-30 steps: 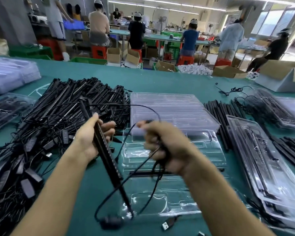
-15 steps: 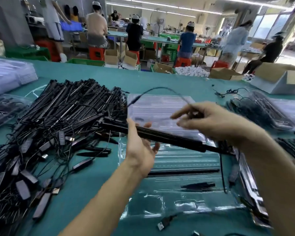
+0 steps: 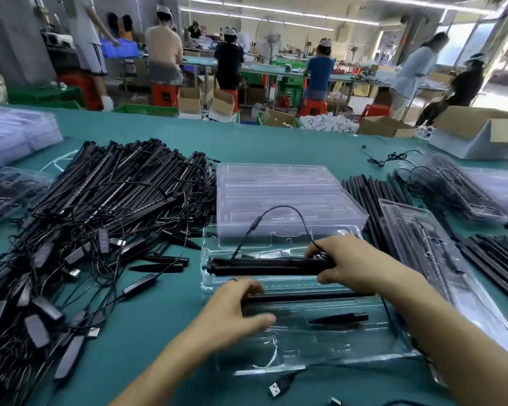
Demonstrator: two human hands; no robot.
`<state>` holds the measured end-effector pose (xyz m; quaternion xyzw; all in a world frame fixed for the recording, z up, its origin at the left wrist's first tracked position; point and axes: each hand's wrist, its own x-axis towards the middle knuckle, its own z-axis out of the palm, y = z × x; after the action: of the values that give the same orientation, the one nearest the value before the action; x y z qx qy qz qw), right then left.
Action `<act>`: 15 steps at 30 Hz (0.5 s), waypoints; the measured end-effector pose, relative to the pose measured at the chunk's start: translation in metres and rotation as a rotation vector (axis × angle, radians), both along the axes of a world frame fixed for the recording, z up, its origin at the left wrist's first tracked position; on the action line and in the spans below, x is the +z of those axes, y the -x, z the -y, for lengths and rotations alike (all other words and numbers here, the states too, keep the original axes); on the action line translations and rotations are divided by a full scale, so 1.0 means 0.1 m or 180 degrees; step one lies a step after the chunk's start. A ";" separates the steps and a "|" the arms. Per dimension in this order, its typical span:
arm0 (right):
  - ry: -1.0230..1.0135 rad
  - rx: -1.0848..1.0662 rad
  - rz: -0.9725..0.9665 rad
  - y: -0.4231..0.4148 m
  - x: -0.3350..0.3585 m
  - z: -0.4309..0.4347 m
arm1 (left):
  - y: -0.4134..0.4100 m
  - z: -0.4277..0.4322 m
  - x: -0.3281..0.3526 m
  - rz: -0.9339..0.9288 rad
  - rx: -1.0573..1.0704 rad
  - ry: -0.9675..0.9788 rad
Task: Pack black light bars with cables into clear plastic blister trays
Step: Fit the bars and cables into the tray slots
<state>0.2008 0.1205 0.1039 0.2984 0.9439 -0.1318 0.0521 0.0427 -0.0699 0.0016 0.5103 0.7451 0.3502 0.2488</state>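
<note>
A clear blister tray (image 3: 329, 356) lies open on the green table in front of me. A black light bar (image 3: 264, 266) lies across its far part, and my right hand (image 3: 349, 265) grips the bar's right end together with its thin cable (image 3: 282, 209), which loops up over the tray stack. A second black bar (image 3: 305, 296) and a black spike (image 3: 338, 318) sit in the tray's nearer slots. My left hand (image 3: 235, 315) rests with relaxed fingers on the tray's left part, touching the second bar's left end.
A big heap of black light bars with cables (image 3: 79, 230) fills the left. A stack of empty clear trays (image 3: 276, 194) stands behind the open one. Packed trays (image 3: 440, 259) and loose black bars (image 3: 364, 197) lie right. A USB plug (image 3: 279, 386) lies near the front edge.
The bar has come down from mid-air onto the tray's far slot. My left hand has let go of it and dropped to the tray's left side; my right hand lowered to the bar's right end.
</note>
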 end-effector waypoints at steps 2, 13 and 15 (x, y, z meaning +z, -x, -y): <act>0.0046 0.0028 0.0114 -0.01 -0.09 -0.01 | 0.05 0.11 -0.12 -0.1212 -0.0240 0.0439; 0.0332 -0.0057 0.0001 -0.10 -0.31 -0.07 | 0.44 0.22 -0.35 -0.2263 0.0465 0.0255; 0.0327 -0.0127 0.0022 -0.14 -0.33 -0.08 | 0.49 0.22 -0.36 -0.2009 0.0484 0.0208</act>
<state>0.2152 0.1289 0.0705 0.3145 0.9295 -0.1800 0.0680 -0.0067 -0.0916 -0.0348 0.5282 0.8323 0.1682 -0.0052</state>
